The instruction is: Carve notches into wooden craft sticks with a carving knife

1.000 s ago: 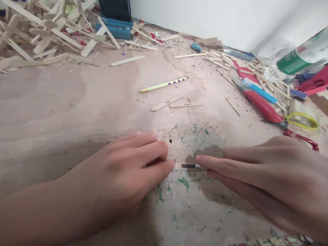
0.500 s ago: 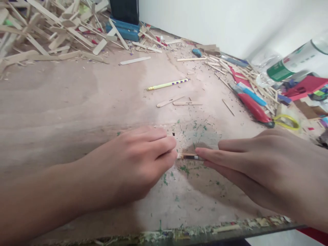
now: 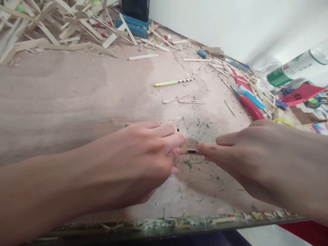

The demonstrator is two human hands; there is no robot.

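Note:
Between my two hands, low over the table, lies a thin wooden strip [image 3: 183,150] with a short dark section [image 3: 191,151] toward its right end. My left hand [image 3: 151,153] is closed, its fingertips pinching the strip's left end. From the other side, my right hand [image 3: 238,153] pinches the right end, beside the dark part. What that dark part is, I cannot make out. Green shavings [image 3: 188,164] are scattered on the wood around the fingers. Beyond them lie two pieces of craft stick, one of them [image 3: 175,99] slanted, and a yellow patterned pencil [image 3: 174,82].
Craft sticks [image 3: 77,24] are heaped at the back left, near a blue block [image 3: 132,25]. To the right are a red-handled cutter [image 3: 252,106], a clear plastic bottle [image 3: 294,70] and red paper [image 3: 302,95]. Shavings line the table's front edge [image 3: 179,225].
The view has shifted slightly, so the tabletop things sit a little farther right. My left fingers have moved on the strip, with fingertips now showing beneath. My right hand keeps its pinch.

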